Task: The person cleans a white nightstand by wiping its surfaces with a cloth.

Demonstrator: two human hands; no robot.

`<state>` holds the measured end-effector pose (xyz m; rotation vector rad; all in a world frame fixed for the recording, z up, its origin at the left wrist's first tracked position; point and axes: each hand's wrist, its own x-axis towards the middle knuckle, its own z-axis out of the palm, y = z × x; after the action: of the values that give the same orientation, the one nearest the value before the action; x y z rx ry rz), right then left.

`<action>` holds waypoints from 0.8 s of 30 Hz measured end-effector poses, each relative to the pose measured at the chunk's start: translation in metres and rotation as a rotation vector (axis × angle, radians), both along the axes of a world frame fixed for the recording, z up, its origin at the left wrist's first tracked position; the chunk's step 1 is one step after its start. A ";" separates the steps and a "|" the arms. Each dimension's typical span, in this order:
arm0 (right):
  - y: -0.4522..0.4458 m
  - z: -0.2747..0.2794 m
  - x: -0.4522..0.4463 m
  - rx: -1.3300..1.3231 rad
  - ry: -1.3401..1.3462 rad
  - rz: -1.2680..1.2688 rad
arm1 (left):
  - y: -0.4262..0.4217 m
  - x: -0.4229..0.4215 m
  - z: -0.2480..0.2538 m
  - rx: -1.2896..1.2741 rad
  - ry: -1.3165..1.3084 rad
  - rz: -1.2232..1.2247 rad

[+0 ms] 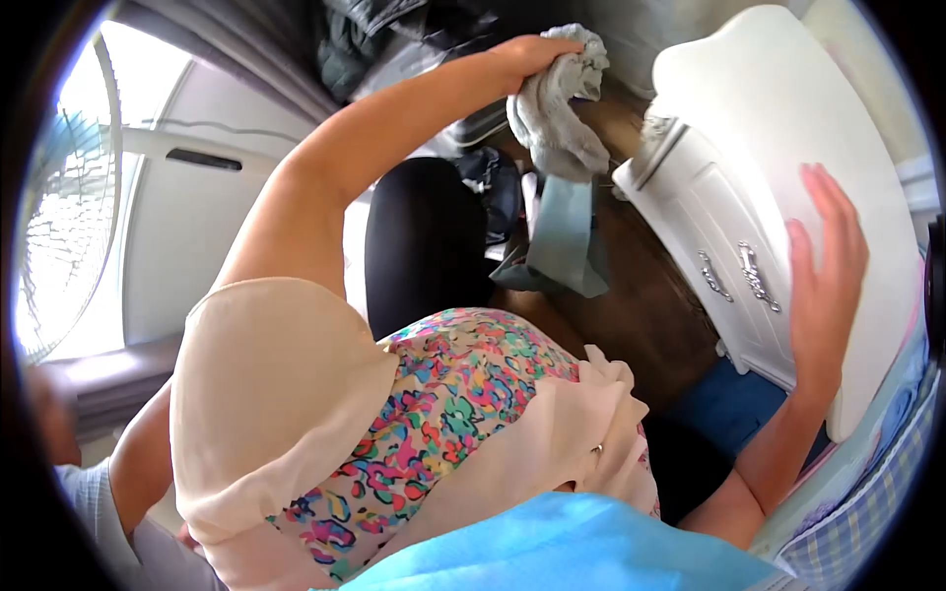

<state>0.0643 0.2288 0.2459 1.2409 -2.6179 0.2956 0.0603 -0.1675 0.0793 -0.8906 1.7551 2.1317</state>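
Note:
At the top of the head view, my left hand (537, 57) reaches far forward, its fingers closed on a crumpled light grey cloth (552, 113). The cloth hangs in folds from the grip, and what kind of item it is does not show. My right hand (833, 261) is stretched out at the right, palm downward, fingers extended and holding nothing. It lies over the top of a white cabinet (759, 128); whether it touches the surface I cannot tell. Below the cloth stands a pale teal paper bag (564, 236) on the dark wood floor (650, 266).
Metal handles (757, 278) stick out from the cabinet front. A black bag (493, 187) and other dark items lie behind my knee (424, 236). A fan (74, 217) stands at the left. Another person's sleeve (94, 507) is at lower left. Checked bedding (847, 532) lies lower right.

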 end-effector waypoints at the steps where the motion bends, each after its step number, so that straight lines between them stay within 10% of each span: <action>1: 0.001 0.001 -0.002 -0.108 0.033 0.031 | -0.021 0.009 0.001 -0.132 -0.010 -0.002; 5: 0.044 0.006 -0.007 -0.313 0.303 -0.028 | -0.075 0.058 0.028 -0.535 -0.060 0.116; 8: 0.076 0.016 0.000 -0.065 0.804 -0.238 | -0.119 0.104 0.027 -0.314 -0.091 0.188; 12: 0.040 0.057 0.032 -0.836 0.648 0.540 | -0.146 0.150 0.024 -0.589 -0.123 0.055; 20: 0.032 0.041 0.000 -0.247 0.580 0.249 | -0.081 0.110 0.024 -0.325 0.175 -0.130; 22: 0.017 0.026 -0.022 -0.137 0.535 0.187 | -0.043 0.092 0.056 -0.611 -0.130 -0.233; 24: 0.009 0.011 -0.041 -0.031 0.527 0.135 | -0.029 0.065 0.027 -0.162 0.080 -0.284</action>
<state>0.0230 0.2379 0.2570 1.2787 -2.0807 0.0220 0.1254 -0.1963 0.1063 -0.5569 1.9822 1.8886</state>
